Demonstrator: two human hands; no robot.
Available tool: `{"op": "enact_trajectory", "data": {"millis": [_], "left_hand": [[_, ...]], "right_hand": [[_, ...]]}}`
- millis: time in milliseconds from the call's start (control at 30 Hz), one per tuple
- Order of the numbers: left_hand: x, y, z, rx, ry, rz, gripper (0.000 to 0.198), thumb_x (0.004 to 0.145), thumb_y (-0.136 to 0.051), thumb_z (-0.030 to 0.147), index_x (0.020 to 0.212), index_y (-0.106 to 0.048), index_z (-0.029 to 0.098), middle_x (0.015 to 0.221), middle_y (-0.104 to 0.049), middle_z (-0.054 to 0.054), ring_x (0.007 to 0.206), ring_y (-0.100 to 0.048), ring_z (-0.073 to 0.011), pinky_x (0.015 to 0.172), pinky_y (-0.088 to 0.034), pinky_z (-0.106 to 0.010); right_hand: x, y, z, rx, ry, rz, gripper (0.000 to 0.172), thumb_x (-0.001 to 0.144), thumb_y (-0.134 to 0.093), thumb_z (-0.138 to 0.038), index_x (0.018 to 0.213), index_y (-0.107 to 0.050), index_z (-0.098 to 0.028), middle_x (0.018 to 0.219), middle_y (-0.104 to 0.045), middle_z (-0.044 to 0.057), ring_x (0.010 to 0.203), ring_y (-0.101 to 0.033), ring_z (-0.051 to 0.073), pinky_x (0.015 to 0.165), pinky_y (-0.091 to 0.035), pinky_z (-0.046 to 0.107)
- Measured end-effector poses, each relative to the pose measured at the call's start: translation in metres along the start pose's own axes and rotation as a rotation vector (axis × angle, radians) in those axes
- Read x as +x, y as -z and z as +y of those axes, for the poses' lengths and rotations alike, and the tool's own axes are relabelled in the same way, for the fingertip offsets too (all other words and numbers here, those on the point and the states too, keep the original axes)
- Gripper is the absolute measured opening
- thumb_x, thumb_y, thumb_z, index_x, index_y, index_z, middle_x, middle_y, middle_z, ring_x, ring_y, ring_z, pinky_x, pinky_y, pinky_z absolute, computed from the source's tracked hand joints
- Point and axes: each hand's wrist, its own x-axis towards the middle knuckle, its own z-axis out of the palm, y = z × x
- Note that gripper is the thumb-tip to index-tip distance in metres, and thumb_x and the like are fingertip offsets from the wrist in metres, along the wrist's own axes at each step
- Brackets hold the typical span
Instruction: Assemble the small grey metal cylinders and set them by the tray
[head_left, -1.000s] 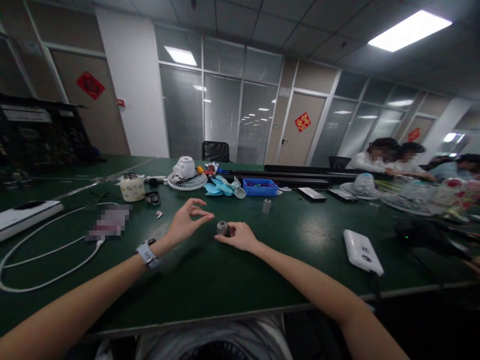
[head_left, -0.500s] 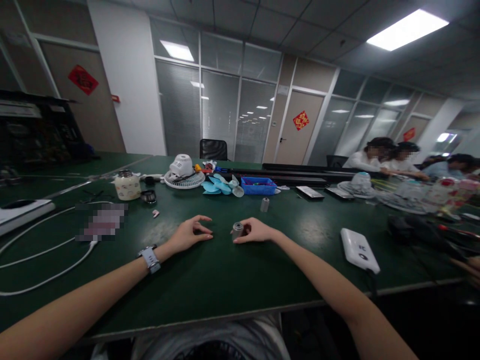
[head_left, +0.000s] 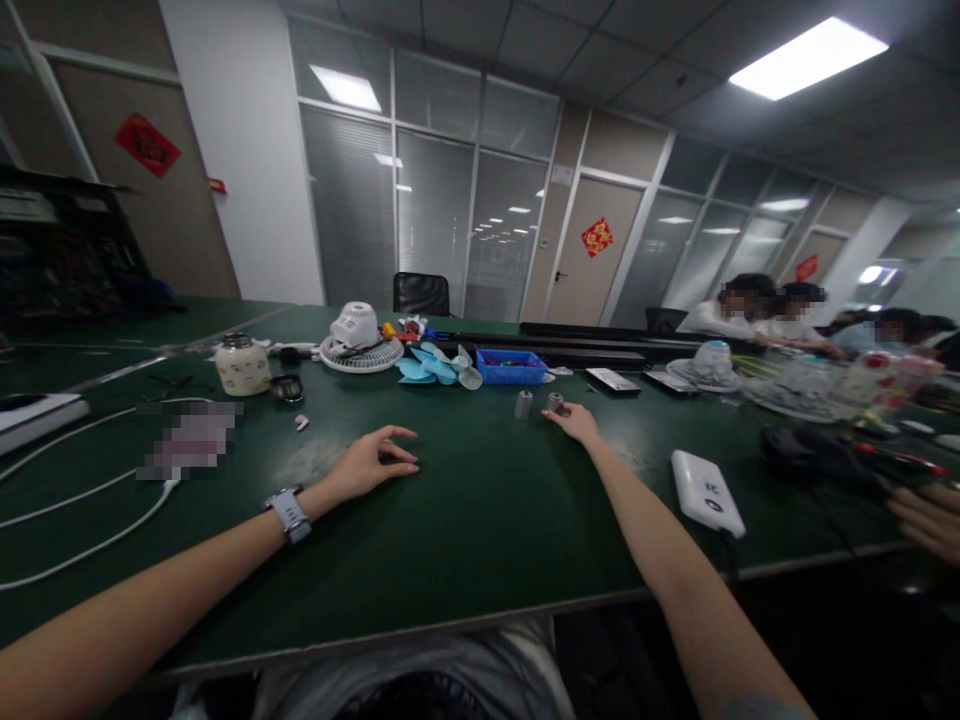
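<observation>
From the near edge of the green table (head_left: pixel 450 560), an obscured flat device (head_left: pixel 195 432) with a white cable (head_left: pixel 172 487) plugged in is seen at ten o'clock. A patterned bottle (head_left: pixel 244 370) is placed at eleven. Toward twelve, a white fan housing (head_left: pixel 355 326), light-blue blades (head_left: pixel 424 371) and a blue tray (head_left: pixel 512 373) are lined up. A white power bank (head_left: pixel 706 488) is laid at two.

Grey cylinders (head_left: pixel 523 405), dark green tabletop (head_left: pixel 465 540), blue basket (head_left: pixel 511 374), pale blue fan blades (head_left: pixel 424 370), cream bottle (head_left: pixel 244 371) — small printed pattern
</observation>
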Motion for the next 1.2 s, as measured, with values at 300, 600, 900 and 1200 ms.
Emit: {"op": "enact_trajectory", "data": {"millis": [300,600,900,1200], "left_hand": [[0.009,-0.005,-0.004,-0.264,0.172,0.487,0.049,0.068,-0.067,0.053,0.099,-0.056,0.017,0.091,-0.069,-0.007,0.078,-0.067,-0.0204,0.071,-0.051,-0.034],[0.007,-0.005,-0.007,-0.272,0.21,0.659,0.036,0.062,-0.069,0.025,0.092,-0.049,0.019,0.09,-0.055,-0.001,0.064,-0.06,-0.0118,0.056,-0.048,-0.025],[0.009,-0.007,-0.014,-0.218,0.213,0.625,0.041,0.059,-0.071,0.026,0.093,-0.048,0.02,0.085,-0.047,0.002,0.055,-0.056,-0.0092,0.045,-0.042,-0.021],[0.008,-0.007,-0.007,-0.195,0.221,0.61,0.039,0.056,-0.07,0.023,0.088,-0.048,0.02,0.085,-0.048,0.002,0.054,-0.054,-0.009,0.043,-0.04,-0.02]], "right_hand": [[-0.047,0.03,-0.064,-0.093,0.115,0.488,0.049,0.086,-0.055,-0.035,0.132,-0.049,-0.019,0.107,-0.062,0.012,0.097,-0.056,0.024,0.082,-0.039,0.034],[-0.138,-0.06,-0.198,0.152,0.761,-0.337,0.045,0.083,-0.053,-0.062,0.117,-0.064,-0.034,0.077,-0.056,-0.001,0.067,-0.05,0.012,0.058,-0.032,0.024],[-0.088,-0.017,-0.133,0.183,0.507,0.088,0.029,0.089,-0.054,-0.047,0.102,-0.072,-0.028,0.086,-0.062,0.003,0.075,-0.054,0.014,0.067,-0.037,0.025],[-0.014,0.027,-0.035,-0.014,0.095,0.378,0.031,0.09,-0.049,-0.038,0.104,-0.072,-0.024,0.105,-0.067,0.007,0.09,-0.06,0.021,0.077,-0.042,0.029]]}}
